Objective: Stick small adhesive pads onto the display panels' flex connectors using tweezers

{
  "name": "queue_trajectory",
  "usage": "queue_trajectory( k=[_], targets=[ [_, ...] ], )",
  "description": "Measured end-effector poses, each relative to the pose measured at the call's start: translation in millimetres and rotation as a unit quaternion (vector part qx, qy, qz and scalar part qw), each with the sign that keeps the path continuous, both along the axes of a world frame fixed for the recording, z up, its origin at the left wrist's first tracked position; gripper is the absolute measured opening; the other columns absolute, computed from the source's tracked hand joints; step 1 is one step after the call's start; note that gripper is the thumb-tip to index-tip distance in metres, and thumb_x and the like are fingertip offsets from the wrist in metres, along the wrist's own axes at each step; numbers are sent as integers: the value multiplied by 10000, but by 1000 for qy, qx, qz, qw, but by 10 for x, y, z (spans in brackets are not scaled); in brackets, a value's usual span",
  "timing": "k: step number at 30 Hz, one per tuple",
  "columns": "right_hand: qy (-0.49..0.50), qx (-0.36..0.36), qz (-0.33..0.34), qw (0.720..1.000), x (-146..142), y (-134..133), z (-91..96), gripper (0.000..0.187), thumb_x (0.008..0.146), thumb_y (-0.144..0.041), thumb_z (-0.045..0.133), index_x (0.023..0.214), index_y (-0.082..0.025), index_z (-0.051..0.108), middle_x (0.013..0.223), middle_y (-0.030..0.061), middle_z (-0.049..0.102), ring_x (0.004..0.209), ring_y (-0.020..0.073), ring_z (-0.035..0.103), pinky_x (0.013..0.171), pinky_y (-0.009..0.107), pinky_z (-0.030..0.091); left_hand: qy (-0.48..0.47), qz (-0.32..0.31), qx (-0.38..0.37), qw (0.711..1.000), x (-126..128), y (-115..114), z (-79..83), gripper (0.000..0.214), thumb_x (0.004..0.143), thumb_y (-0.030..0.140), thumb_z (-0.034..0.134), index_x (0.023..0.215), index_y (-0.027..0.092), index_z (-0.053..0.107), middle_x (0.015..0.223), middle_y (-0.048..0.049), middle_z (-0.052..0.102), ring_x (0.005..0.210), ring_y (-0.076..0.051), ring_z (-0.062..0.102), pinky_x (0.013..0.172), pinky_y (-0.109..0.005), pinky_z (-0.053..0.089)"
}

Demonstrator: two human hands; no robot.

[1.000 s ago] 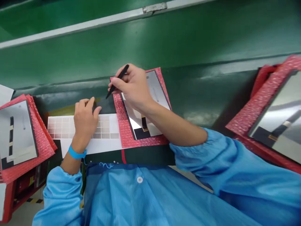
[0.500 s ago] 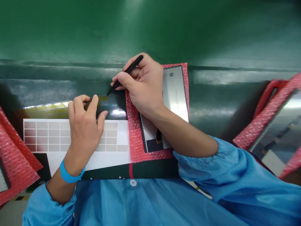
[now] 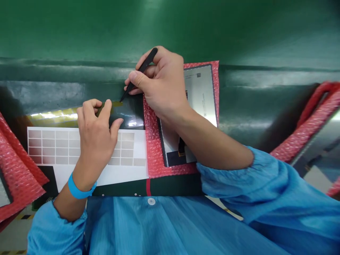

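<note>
My right hand (image 3: pixel 167 81) grips black pointed tweezers (image 3: pixel 141 71) like a pen. Their tip meets the right end of a narrow yellow tape piece (image 3: pixel 117 103) on a clear film (image 3: pixel 130 118). My left hand (image 3: pixel 95 138) lies across the film and a white sheet of greyish label squares (image 3: pixel 55 146), thumb and fingers apart. More yellow tape pieces (image 3: pixel 55 116) show left of it. Under my right forearm is a display panel (image 3: pixel 203 101) with a silvery back, resting on pink-red bubble wrap (image 3: pixel 154 156). The forearm hides part of the panel.
Another bubble-wrap sleeve (image 3: pixel 292 141) with a panel (image 3: pixel 318 148) lies at the right. More red bubble wrap (image 3: pixel 21 166) sits at the left edge. Behind my hands, the green work surface (image 3: pixel 170 28) rises past a ridge.
The camera view has shifted slightly, so the table items sit higher in the picture. Both hands keep nearly the same place, the tweezers' tip staying at the yellow tape.
</note>
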State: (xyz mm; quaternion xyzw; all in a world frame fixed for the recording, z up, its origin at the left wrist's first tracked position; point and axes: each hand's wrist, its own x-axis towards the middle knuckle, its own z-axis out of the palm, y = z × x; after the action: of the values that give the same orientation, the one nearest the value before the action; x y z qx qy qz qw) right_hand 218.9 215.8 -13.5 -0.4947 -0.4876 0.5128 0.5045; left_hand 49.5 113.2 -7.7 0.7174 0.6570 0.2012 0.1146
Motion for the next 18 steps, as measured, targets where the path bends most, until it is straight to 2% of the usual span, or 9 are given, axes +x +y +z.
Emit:
queue_trajectory(
  k=[5,9,12,14,16,18],
  targets=[
    [33,37,12,999,-55,14,-50,291,944,-73,761,859,-263,558,663,-79,739,591,143,747,494,205,572,-11,-1,8,1000,-19,15,-1,426,988,316,758,1401,225,704,1323,-149,600,1176,-323,574,1100,-529,495],
    [110,53,22,992,78,-46,124,263,936,-231,812,894,-273,556,719,-64,767,605,147,749,491,220,572,-27,-10,12,1000,-67,49,-21,429,984,352,746,1396,234,722,1300,-158,591,1187,-353,571,1091,-558,496],
    [109,56,16,992,430,-160,323,345,891,-415,897,904,-282,578,785,-39,783,673,175,763,541,268,610,-42,-17,25,999,-136,108,-32,423,993,423,710,1393,289,742,1307,-141,604,1214,-360,575,1077,-563,502],
    [73,37,0,997,745,-296,415,415,825,-465,950,889,-289,580,772,-30,774,658,189,745,533,289,604,-47,-27,34,998,-174,154,-23,470,994,502,688,1410,292,746,1324,-136,627,1232,-378,589,1083,-593,499],
    [33,7,-15,999,1055,-482,445,435,797,-482,969,878,-281,592,747,-17,766,633,195,735,501,287,586,-44,-33,51,997,-168,166,20,490,1004,538,665,1400,266,762,1320,-146,666,1247,-407,613,1083,-634,503],
    [10,-24,-22,999,1301,-691,420,421,805,-478,965,867,-262,609,726,0,762,606,196,735,458,269,571,-33,-30,88,995,-83,98,108,421,1023,498,650,1356,282,790,1295,-144,713,1253,-431,643,1066,-670,516]
  ],
)
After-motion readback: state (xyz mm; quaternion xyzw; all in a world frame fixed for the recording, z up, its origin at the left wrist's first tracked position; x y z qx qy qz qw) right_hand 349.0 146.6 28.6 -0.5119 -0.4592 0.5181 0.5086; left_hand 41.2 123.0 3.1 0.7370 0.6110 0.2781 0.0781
